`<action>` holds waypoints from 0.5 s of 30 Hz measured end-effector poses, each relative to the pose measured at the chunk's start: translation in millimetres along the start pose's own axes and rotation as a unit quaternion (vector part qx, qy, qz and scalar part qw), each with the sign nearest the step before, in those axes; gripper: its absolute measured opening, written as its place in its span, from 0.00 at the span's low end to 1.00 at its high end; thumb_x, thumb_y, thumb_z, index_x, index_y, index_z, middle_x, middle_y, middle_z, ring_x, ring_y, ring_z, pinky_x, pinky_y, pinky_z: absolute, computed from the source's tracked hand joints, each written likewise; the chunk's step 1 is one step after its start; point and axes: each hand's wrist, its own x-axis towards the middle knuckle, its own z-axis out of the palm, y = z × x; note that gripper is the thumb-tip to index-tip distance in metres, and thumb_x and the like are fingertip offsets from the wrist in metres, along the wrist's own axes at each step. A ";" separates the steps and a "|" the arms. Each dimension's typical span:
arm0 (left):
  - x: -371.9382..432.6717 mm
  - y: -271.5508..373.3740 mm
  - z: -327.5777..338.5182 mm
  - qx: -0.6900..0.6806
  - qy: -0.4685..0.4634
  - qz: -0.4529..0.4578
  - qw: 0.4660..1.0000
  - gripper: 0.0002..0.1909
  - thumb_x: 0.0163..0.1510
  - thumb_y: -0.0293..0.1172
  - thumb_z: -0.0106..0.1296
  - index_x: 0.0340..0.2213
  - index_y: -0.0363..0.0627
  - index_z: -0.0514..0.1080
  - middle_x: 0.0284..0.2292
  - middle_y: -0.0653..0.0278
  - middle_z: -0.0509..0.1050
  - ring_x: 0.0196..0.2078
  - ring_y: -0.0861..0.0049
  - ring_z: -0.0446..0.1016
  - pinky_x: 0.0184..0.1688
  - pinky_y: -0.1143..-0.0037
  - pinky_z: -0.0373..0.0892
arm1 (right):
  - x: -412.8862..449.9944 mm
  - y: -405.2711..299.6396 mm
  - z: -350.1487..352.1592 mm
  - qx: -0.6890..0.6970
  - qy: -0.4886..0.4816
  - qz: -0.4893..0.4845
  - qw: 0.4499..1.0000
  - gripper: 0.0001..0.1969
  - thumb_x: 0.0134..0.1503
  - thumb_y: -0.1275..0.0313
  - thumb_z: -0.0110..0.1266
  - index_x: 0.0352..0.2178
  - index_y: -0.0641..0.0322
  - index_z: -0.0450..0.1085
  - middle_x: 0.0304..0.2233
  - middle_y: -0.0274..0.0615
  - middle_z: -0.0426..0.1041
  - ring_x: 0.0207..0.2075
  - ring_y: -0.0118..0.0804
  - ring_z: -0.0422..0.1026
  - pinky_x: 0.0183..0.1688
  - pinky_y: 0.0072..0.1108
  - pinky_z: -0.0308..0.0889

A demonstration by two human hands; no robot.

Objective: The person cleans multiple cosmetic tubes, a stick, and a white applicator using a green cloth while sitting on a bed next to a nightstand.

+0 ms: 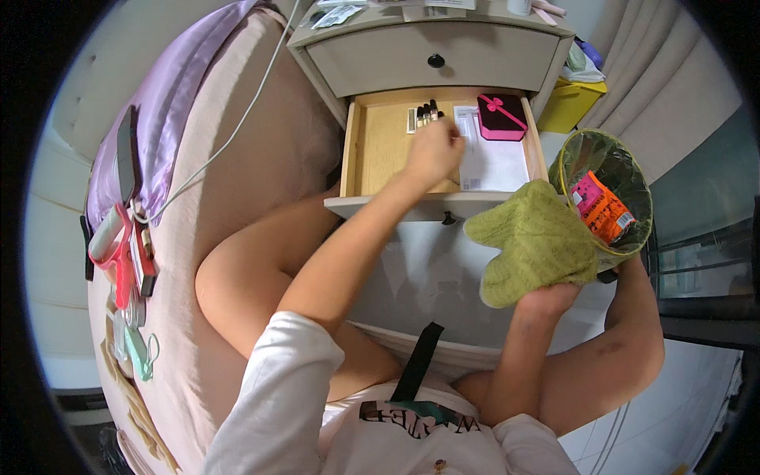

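Observation:
My left hand [436, 148] is curled inside the pulled-out wooden drawer [374, 148], right by several small black-capped vials [426, 114]. Its fingertips are hidden, so whether it pinches anything does not show. Left of the vials lies a small flat pale item [411, 120]. White printed papers [493, 163] lie at the drawer's right, with a dark pink-edged gift box [502, 117] with a pink bow on them. In front of the drawer's right corner, my right hand [547, 297] grips an olive-green plush cloth [531, 243], which covers its fingers.
A lined waste bin [644, 202] with a bright orange-and-pink packet [602, 208] stands to the right, a yellow bin [573, 107] behind it. On the left, the pink-covered bed [219, 160] holds scissors-like pink-handled things [122, 261]. A white cable [234, 133] crosses the bed.

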 end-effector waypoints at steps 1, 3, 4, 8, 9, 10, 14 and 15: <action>9.5 -21.5 4.6 0.051 -0.005 -0.062 0.997 0.12 0.42 0.36 0.50 0.24 0.38 0.69 0.26 0.53 0.72 0.28 0.65 0.72 0.31 0.73 0.67 | 0.5 0.4 2.7 0.000 0.001 -0.003 1.000 0.25 0.53 0.54 0.32 0.44 0.61 0.57 0.44 0.44 0.61 0.46 0.44 0.61 0.47 0.35 0.58; 22.3 -57.2 19.7 0.113 0.005 -0.166 0.980 0.18 0.38 0.41 0.53 0.24 0.35 0.69 0.25 0.50 0.71 0.29 0.61 0.71 0.33 0.71 0.67 | 0.8 -0.1 6.0 -0.021 0.080 0.000 0.997 0.25 0.53 0.53 0.32 0.44 0.61 0.57 0.44 0.44 0.61 0.46 0.44 0.61 0.47 0.35 0.58; 24.8 -64.5 25.7 0.110 0.002 -0.163 0.980 0.18 0.38 0.41 0.53 0.24 0.35 0.69 0.25 0.50 0.71 0.29 0.61 0.71 0.33 0.71 0.67 | 2.3 -1.8 5.4 -0.021 0.082 -0.005 0.996 0.25 0.53 0.53 0.32 0.44 0.61 0.57 0.44 0.44 0.61 0.46 0.44 0.61 0.47 0.35 0.58; 31.9 -71.8 38.3 0.156 -0.007 -0.226 0.961 0.15 0.41 0.36 0.51 0.25 0.34 0.68 0.29 0.47 0.70 0.33 0.59 0.70 0.37 0.70 0.66 | 7.9 -1.7 -3.4 0.036 0.074 0.018 0.996 0.25 0.52 0.53 0.32 0.44 0.60 0.57 0.44 0.44 0.61 0.46 0.44 0.61 0.47 0.35 0.58; 33.2 -71.5 36.1 0.160 -0.021 -0.237 0.958 0.15 0.40 0.36 0.52 0.26 0.34 0.68 0.30 0.47 0.70 0.34 0.59 0.70 0.37 0.71 0.66 | 8.1 0.5 -5.9 0.030 0.048 0.016 0.998 0.25 0.52 0.53 0.32 0.44 0.60 0.57 0.45 0.43 0.61 0.46 0.44 0.60 0.47 0.36 0.58; 36.8 -78.2 36.8 0.161 -0.021 -0.238 0.958 0.15 0.40 0.36 0.52 0.26 0.34 0.68 0.30 0.47 0.70 0.34 0.59 0.70 0.37 0.71 0.66 | 8.8 1.5 -9.3 0.030 0.048 0.017 0.998 0.25 0.52 0.53 0.32 0.44 0.60 0.57 0.45 0.43 0.61 0.46 0.44 0.60 0.47 0.36 0.58; 43.0 -100.6 35.2 0.177 -0.034 -0.232 0.956 0.16 0.39 0.36 0.53 0.27 0.34 0.69 0.29 0.47 0.70 0.33 0.60 0.70 0.36 0.71 0.66 | 14.5 8.7 -18.7 0.171 -0.129 0.102 0.971 0.26 0.52 0.52 0.32 0.45 0.60 0.57 0.46 0.44 0.60 0.48 0.45 0.58 0.49 0.38 0.54; 42.4 -100.4 32.2 0.169 -0.030 -0.233 0.957 0.16 0.39 0.36 0.53 0.26 0.33 0.69 0.27 0.48 0.71 0.32 0.60 0.71 0.35 0.71 0.67 | 15.7 11.0 -20.1 0.193 -0.174 0.105 0.960 0.26 0.52 0.52 0.31 0.46 0.60 0.56 0.47 0.44 0.58 0.49 0.45 0.57 0.49 0.38 0.53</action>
